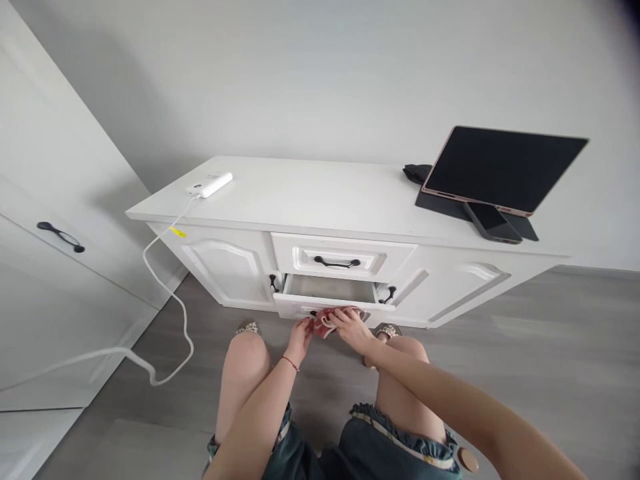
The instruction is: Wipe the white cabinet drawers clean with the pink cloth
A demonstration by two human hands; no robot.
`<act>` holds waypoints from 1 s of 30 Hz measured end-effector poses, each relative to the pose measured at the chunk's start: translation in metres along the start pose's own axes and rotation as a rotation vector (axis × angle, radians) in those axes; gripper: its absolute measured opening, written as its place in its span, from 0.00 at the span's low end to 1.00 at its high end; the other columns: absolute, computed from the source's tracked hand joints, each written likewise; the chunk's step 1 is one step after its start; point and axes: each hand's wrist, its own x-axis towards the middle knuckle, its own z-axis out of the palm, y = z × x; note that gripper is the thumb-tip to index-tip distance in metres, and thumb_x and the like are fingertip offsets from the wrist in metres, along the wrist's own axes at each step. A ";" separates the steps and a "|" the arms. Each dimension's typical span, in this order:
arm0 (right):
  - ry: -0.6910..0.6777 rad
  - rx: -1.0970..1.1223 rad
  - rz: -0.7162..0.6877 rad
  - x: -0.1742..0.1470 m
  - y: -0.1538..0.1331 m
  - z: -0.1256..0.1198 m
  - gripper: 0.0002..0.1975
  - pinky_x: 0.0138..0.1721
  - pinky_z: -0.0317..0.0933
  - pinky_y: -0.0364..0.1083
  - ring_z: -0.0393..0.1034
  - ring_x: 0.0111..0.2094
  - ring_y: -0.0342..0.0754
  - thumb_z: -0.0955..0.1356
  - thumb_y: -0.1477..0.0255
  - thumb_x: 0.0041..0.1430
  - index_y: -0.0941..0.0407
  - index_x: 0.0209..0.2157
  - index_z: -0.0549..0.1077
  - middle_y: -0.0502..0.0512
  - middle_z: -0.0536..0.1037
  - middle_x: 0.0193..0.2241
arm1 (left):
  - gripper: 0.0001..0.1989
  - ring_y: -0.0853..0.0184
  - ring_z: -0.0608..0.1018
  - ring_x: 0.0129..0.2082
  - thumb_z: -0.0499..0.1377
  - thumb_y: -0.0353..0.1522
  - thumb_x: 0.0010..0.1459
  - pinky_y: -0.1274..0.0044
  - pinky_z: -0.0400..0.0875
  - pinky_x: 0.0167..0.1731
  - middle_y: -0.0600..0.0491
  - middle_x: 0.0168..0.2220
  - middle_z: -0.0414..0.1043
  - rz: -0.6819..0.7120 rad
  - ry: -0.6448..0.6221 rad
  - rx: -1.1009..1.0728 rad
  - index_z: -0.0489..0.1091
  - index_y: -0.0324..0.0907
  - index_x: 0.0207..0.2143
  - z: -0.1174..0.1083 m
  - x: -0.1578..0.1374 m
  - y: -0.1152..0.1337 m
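Observation:
A red cloth with pale edging (pixel 326 323) lies bunched against the front of a pulled-out lower drawer (pixel 334 305) in the white cabinet. Over the cloth's right part, my right hand (pixel 351 331) has its fingers bent and presses it to the drawer front. My left hand (pixel 301 336), a thin red string on its wrist, is closed at the cloth's left edge, just below the drawer's dark handle (pixel 313 313). The cloth hides part of the drawer front. Above, the upper drawer (pixel 300 261) is closed, with a black handle (pixel 337 262).
On the white cabinet top (pixel 310 193) stand a tilted tablet (pixel 505 167), a phone (pixel 494 222), a small black item (pixel 417 173) and a white charging device (pixel 210 185). Its white cable (pixel 185 327) hangs down at the left, near a tall wardrobe (pixel 60 167). My knees flank the drawer.

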 end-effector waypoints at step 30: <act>-0.582 0.600 0.241 -0.054 -0.020 0.010 0.15 0.43 0.58 0.53 0.65 0.49 0.59 0.64 0.79 0.61 0.51 0.37 0.81 0.57 0.79 0.43 | 0.15 0.70 0.79 0.30 0.70 0.30 0.49 0.72 0.72 0.41 0.53 0.33 0.79 -0.084 -0.099 0.221 0.63 0.43 0.27 0.044 0.044 0.008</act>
